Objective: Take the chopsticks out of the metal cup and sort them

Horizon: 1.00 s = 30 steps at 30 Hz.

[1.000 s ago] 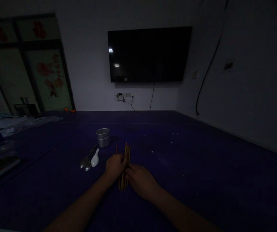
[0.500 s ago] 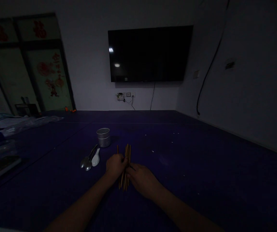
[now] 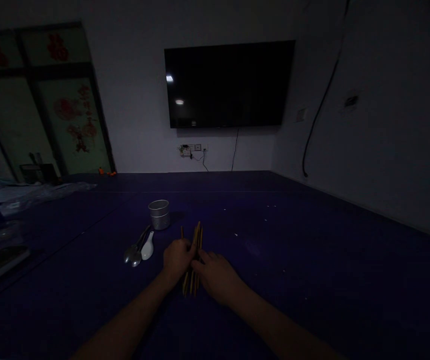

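Several wooden chopsticks lie in a loose bundle on the dark blue table, pointing away from me. My left hand is closed on the bundle from the left, its thumb along the sticks. One chopstick pokes out apart from the others beyond that hand. From the right, my right hand grips the same bundle with its fingers curled against it. Left of my hands lie a white soup spoon and metal spoons. A silver metal cup stands upright behind them.
The blue tabletop reaches to the wall, with small white scraps on it. At far left are a dark flat object with a pale edge and clear plastic wrapping. A television hangs on the wall.
Both hands stay at the chopsticks, the fingers shifting slightly. The bundle's sticks have spread a little at the near end. The whole view has drifted slightly.
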Each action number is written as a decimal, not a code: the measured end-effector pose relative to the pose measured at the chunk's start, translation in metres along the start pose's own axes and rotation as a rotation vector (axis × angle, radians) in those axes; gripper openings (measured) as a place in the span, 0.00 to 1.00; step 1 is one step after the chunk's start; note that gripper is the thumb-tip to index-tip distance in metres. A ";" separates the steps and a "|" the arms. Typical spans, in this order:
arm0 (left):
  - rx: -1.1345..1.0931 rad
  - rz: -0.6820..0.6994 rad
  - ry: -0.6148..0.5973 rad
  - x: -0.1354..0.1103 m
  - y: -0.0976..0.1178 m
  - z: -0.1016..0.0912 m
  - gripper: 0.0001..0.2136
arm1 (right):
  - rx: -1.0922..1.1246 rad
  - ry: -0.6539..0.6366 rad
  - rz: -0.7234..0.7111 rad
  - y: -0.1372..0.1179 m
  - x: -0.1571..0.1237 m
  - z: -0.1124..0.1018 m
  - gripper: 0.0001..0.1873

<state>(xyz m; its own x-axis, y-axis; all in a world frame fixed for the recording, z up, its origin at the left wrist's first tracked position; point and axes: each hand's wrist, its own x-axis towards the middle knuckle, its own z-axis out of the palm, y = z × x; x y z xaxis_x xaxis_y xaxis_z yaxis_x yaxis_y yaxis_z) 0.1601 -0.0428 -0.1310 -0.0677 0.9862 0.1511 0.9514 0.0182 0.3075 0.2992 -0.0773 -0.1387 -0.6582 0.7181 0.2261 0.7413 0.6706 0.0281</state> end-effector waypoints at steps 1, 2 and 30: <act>-0.012 -0.001 -0.001 0.000 0.000 0.000 0.16 | -0.009 0.001 -0.001 -0.001 0.000 0.000 0.13; -0.024 -0.001 0.000 0.000 0.000 0.000 0.16 | -0.017 0.004 -0.005 -0.001 -0.001 0.000 0.13; 0.065 0.000 -0.003 0.000 -0.003 0.002 0.14 | 0.165 0.037 0.041 0.001 -0.007 -0.003 0.15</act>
<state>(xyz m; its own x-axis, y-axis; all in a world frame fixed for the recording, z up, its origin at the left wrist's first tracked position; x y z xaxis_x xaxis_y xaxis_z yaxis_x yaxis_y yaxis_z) 0.1582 -0.0421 -0.1335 -0.0667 0.9866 0.1486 0.9689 0.0284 0.2458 0.3046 -0.0819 -0.1373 -0.6206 0.7398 0.2597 0.7335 0.6649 -0.1413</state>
